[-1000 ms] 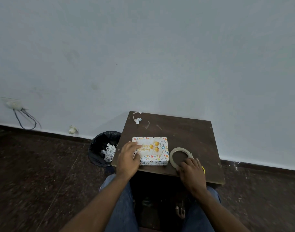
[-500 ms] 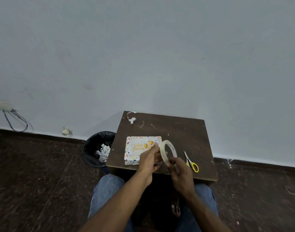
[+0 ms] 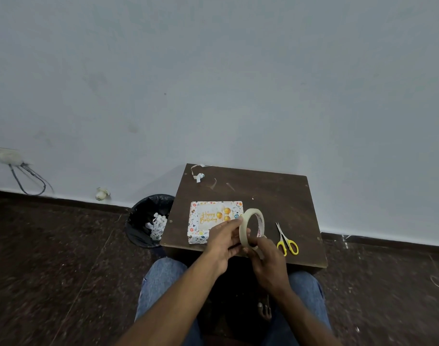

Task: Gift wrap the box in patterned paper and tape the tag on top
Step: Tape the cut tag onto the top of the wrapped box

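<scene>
Tape roll [image 3: 251, 227] held upright in both hands, left hand [image 3: 224, 242] & right hand [image 3: 268, 255] fingers curled on it, beside wrapped box [image 3: 214, 221]. Step: taping tag [image 3: 213, 216]. Next prob. needs finding tape end, pulling a strip.

Both hands grip a tape roll [image 3: 251, 227] upright just right of the wrapped box [image 3: 213, 219] (its top reads "Happy Birthday"): left hand [image 3: 223, 242], right hand [image 3: 269, 260]. Yellow-handled scissors [image 3: 287, 242] lie farther right on the tabletop [image 3: 275, 193]; left of the box stands a black bin [image 3: 148, 218].
</scene>
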Motion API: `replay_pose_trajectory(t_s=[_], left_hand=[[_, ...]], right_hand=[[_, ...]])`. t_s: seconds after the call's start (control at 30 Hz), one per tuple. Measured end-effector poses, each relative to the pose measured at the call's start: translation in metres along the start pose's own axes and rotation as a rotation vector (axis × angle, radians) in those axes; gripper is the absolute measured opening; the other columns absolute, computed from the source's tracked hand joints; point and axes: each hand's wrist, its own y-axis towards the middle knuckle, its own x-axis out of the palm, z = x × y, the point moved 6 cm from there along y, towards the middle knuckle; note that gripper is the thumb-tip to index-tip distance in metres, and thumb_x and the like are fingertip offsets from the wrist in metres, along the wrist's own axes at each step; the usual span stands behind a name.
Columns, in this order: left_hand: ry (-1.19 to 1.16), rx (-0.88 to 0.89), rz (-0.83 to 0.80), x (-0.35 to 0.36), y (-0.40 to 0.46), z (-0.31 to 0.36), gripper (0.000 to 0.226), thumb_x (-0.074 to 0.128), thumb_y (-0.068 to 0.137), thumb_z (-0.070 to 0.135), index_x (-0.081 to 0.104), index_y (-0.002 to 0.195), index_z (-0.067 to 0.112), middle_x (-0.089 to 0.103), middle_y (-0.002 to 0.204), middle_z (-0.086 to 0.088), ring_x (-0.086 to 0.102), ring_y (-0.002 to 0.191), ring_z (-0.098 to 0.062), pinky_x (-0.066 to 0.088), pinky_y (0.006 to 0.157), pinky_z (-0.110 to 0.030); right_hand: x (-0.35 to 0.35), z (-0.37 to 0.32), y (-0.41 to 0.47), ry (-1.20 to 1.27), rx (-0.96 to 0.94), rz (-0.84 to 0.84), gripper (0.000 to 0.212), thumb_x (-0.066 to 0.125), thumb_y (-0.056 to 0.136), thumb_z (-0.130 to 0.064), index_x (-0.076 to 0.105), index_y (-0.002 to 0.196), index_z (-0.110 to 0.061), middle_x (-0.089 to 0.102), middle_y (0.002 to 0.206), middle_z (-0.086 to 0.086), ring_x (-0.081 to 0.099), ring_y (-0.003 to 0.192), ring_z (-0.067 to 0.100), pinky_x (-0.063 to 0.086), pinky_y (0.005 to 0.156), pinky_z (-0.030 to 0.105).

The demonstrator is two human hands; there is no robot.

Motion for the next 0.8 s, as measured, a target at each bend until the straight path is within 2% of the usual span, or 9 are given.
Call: replay_pose_trajectory(t_s=[0.13, 0.3, 0.43, 0.67, 0.8], left_hand=[[0.029, -0.006, 0.004, 0.0010, -0.0008, 0.0008, 0.036, 0.068, 0.090, 0.030, 0.068, 0.113, 0.002, 0.071, 0.085, -0.012, 0.070, 0.077, -0.021, 0.058, 0.068, -0.033], [0.028, 0.052, -0.031, 0.0018, -0.0032, 0.0005, 0.028, 0.065, 0.093, 0.021, 0.067, 0.110, -0.001, 0.072, 0.087, -0.015, 0.070, 0.081, -0.025, 0.058, 0.075, -0.038], [0.028, 0.072, -0.042, 0.0022, -0.0060, 0.0000, 0.014, 0.063, 0.093, 0.011, 0.069, 0.102, 0.003, 0.074, 0.091, -0.017, 0.071, 0.082, -0.025, 0.058, 0.069, -0.036], [-0.007, 0.047, -0.006, -0.0030, -0.0079, 0.0014, 0.012, 0.061, 0.091, 0.007, 0.070, 0.097, 0.002, 0.073, 0.087, -0.018, 0.070, 0.083, -0.027, 0.056, 0.074, -0.039], [-0.013, 0.048, -0.002, -0.0025, -0.0083, 0.0015, 0.015, 0.059, 0.090, 0.004, 0.070, 0.099, 0.000, 0.072, 0.084, -0.018, 0.070, 0.076, -0.026, 0.056, 0.059, -0.033]], right_hand=[[-0.0019, -0.0049, -0.0002, -0.011, -0.057, -0.022, 0.041, 0.073, 0.079, -0.005, 0.064, 0.114, -0.023, 0.057, 0.101, -0.020, 0.049, 0.096, -0.016, 0.039, 0.077, 0.001], [-0.0024, -0.0012, -0.0008, 0.000, -0.050, -0.008, 0.038, 0.071, 0.080, -0.010, 0.064, 0.114, -0.025, 0.063, 0.103, -0.015, 0.055, 0.094, 0.000, 0.044, 0.076, 0.012], [-0.0021, 0.0037, -0.0023, -0.003, -0.009, 0.013, 0.029, 0.067, 0.081, -0.014, 0.069, 0.110, -0.018, 0.068, 0.102, -0.006, 0.055, 0.091, 0.000, 0.042, 0.074, 0.011], [-0.0001, -0.0013, -0.0017, 0.007, -0.029, -0.020, 0.034, 0.069, 0.080, -0.008, 0.068, 0.112, -0.020, 0.060, 0.103, -0.018, 0.055, 0.094, -0.005, 0.044, 0.074, 0.011], [0.0012, -0.0013, -0.0007, 0.032, -0.029, -0.022, 0.031, 0.071, 0.080, -0.004, 0.068, 0.105, -0.022, 0.061, 0.098, -0.018, 0.057, 0.091, -0.005, 0.045, 0.072, 0.010]])
